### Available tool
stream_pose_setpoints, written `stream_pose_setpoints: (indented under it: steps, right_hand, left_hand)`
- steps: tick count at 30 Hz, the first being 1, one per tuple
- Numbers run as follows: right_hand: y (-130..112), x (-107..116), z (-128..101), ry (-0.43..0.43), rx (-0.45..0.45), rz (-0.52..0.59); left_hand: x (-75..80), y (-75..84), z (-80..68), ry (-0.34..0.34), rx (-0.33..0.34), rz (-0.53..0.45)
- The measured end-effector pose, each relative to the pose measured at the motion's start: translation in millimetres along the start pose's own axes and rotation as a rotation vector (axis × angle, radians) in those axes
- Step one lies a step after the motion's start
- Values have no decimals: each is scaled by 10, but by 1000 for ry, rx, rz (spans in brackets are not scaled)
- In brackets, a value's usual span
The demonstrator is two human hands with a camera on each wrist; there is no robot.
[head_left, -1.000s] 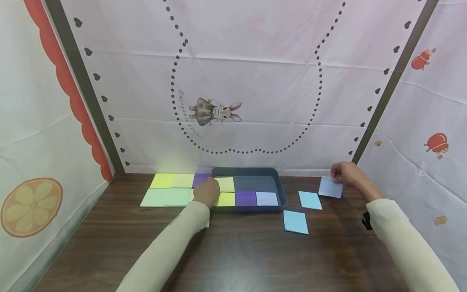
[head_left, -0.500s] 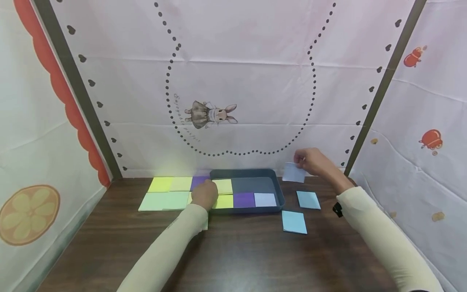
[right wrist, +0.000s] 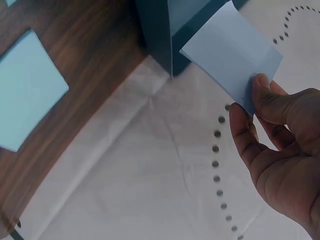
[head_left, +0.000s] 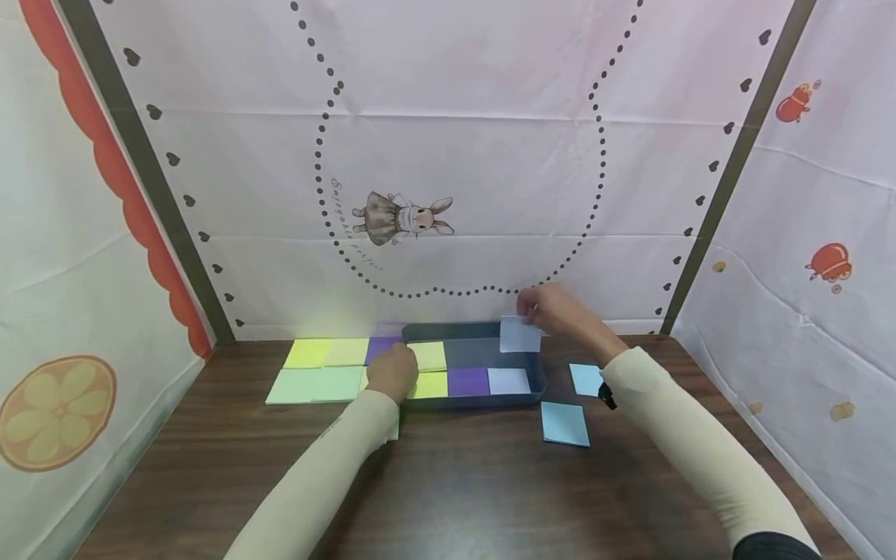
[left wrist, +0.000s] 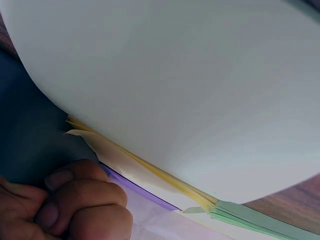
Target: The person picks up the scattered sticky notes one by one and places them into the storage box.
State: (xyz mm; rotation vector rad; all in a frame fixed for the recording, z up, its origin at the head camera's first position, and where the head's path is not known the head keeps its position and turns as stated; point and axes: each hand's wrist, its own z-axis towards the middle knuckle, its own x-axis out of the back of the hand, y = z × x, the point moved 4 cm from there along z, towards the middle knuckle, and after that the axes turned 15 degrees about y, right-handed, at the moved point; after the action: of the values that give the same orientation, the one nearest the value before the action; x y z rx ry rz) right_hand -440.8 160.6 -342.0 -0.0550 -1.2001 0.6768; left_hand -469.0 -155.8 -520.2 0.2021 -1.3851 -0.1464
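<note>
The right hand (head_left: 553,309) pinches a pale blue note (head_left: 520,335) in the air above the far right corner of the dark blue tray (head_left: 539,372); I judge it must next come down into the free far space. The tray holds yellow, purple and lavender notes. The left hand (head_left: 393,372), fingers curled, rests at the tray's left end.

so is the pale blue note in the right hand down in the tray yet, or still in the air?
In the air. The right hand pinches the pale blue note by its top edge above the tray's back right corner.
</note>
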Motion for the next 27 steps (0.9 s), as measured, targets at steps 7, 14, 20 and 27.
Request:
stream_pose_setpoints:
  steps: [7, 14, 20, 27]
  right_hand:
    - [46, -310, 17, -31, -24, 29]
    - [116, -531, 67, -52, -18, 20]
    - [145, -620, 101, -45, -46, 18]
    - [153, -724, 141, -22, -69, -3]
  left_hand:
    - [-32, -18, 17, 1, -9, 26]
    - [-4, 8, -14, 7, -1, 13]
    - [26, 9, -39, 8, 15, 4]
    - [55, 30, -48, 11, 11, 13]
